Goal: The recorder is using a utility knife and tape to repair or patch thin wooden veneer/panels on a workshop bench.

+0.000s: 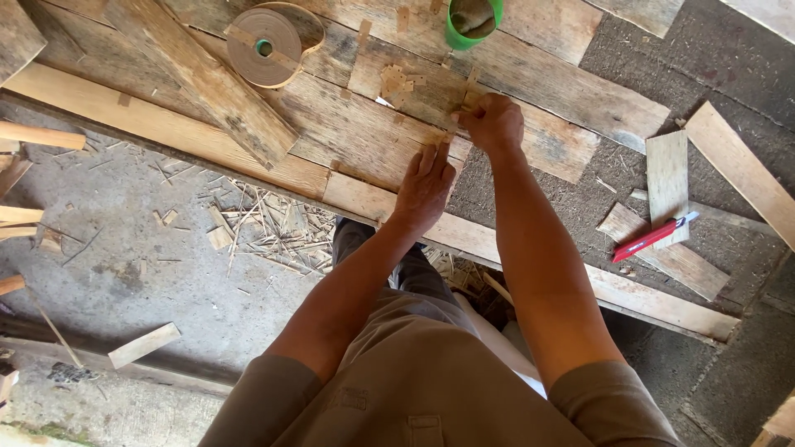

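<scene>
Veneer strip (451, 124) mostly hidden | right hand (494, 122) pinching it | left hand (424, 184) flat, open

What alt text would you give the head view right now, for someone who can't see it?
Seen from above, a person's left hand lies flat on weathered wooden boards while the right hand pinches a small wood strip beside scattered wood chips. A tape roll, green cup and red utility knife lie nearby.

Bare planks (348, 132) open left of left hand (424, 186), tape roll (265, 45) and green cup (474, 21) crowding beyond, red knife (654, 237) well right.
</scene>
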